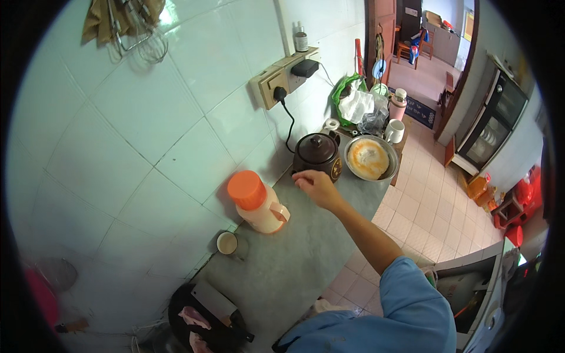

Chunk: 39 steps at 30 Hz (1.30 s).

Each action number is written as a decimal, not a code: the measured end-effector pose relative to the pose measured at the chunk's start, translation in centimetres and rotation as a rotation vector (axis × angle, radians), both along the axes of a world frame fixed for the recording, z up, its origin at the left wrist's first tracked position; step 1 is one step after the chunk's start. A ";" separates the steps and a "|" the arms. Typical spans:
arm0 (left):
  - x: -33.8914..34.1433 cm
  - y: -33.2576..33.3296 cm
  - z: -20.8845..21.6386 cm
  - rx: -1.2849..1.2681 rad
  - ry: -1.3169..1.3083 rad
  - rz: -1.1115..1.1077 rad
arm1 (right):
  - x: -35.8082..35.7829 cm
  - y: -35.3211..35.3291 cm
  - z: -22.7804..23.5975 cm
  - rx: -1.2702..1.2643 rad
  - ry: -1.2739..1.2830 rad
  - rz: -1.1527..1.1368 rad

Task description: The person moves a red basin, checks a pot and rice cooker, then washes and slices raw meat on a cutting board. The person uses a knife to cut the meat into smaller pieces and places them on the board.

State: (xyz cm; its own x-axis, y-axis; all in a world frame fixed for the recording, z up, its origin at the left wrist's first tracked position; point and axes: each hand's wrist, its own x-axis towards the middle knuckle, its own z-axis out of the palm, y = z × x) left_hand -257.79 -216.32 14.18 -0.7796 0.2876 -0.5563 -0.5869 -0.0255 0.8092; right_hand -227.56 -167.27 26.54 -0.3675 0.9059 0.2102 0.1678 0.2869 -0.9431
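My right hand (318, 188) reaches over the counter to the near side of a dark brown lidded pot (316, 149). Its fingers are bent together close to the pot's lower wall; whether they grip a part of it is hidden. A black cord runs down behind the pot from a plug (279, 93) in the wall socket. Left of my hand stands a cream vacuum flask (263, 213) with an orange cap. Beyond the pot, a metal bowl (348, 160) holds a round, browned white food. My left hand is out of the picture.
A mug (227, 242) stands by the wall. Nearer, a cleaver (215, 301) and raw meat (195, 317) lie on a dark round board. A white cup (394, 130), pink bottle (398, 105) and green bag (338, 100) crowd the far end. The counter's right edge drops to tiled floor.
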 end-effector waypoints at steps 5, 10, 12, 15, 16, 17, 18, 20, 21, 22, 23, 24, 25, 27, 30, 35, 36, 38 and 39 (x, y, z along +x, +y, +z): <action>0.8 -5.9 -1.1 0.197 0.147 0.027 | 0.4 -4.4 -3.0 -0.166 -0.417 0.579; 0.7 -10.5 -4.4 -0.070 -0.061 0.468 | -0.2 -13.4 -8.4 -0.544 -0.553 0.872; 0.8 -11.0 -5.1 -0.103 -0.086 0.540 | -1.4 -17.5 -9.9 -0.509 -0.500 0.924; 0.9 -10.6 -5.1 -0.020 -0.050 0.509 | -3.9 -24.2 -11.2 -0.262 -0.429 1.005; 1.0 -10.1 -4.9 -0.027 -0.033 0.540 | -5.2 -26.1 -11.3 -0.176 -0.400 1.043; 1.2 -9.8 -4.7 -0.038 -0.031 0.533 | -6.5 -28.1 -11.3 -0.156 -0.364 1.036; 1.3 -9.4 -4.4 -0.048 -0.015 0.539 | -7.9 -29.8 -11.4 -0.149 -0.296 1.028; 1.3 -9.1 -3.6 -0.142 -0.022 0.506 | -10.6 -32.4 -11.1 0.029 -0.393 1.008; 1.2 -9.1 -3.1 -0.222 -0.040 0.463 | -12.0 -33.5 -11.2 0.071 -0.462 0.957; 1.0 -9.3 -2.7 -0.306 -0.052 0.431 | -13.2 -34.5 -11.4 0.099 -0.505 0.909; 0.7 -9.9 -2.1 -0.375 -0.034 0.236 | -14.0 -35.4 -11.5 0.118 -0.538 0.859; 0.4 -10.3 -1.8 -0.591 0.174 0.138 | -14.5 -36.2 -11.8 0.103 -0.590 0.818; 0.2 -10.4 -1.6 -0.806 0.397 0.050 | -15.0 -36.9 -12.2 0.077 -0.632 0.774; -1.7 -11.7 -1.3 -0.875 0.658 -0.060 | -15.7 -38.1 -13.0 0.039 -0.669 0.688; -7.0 -12.4 -2.0 -0.775 0.935 -0.099 | -16.5 -39.5 -13.9 0.062 -0.628 0.539; -11.6 -11.8 -5.2 -0.768 1.075 -0.369 | -19.0 -41.3 -15.0 0.111 -0.634 0.330; -11.6 -11.9 -5.8 -0.836 1.052 -0.446 | -19.4 -41.6 -15.2 0.172 -0.620 0.308; -11.4 -12.1 -6.5 -0.733 1.067 -0.400 | -20.0 -42.2 -15.8 0.192 -0.686 0.226; -11.2 -12.4 -6.6 -0.684 1.074 -0.374 | -20.1 -42.5 -16.2 0.211 -0.720 0.195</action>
State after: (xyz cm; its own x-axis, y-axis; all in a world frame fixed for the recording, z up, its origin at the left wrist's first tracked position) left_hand -268.98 -228.68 7.57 -0.8559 0.4901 0.1650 0.4658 0.5921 0.6576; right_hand -247.64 -209.78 10.38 -0.6280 0.7780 0.0204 0.6464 0.5360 -0.5430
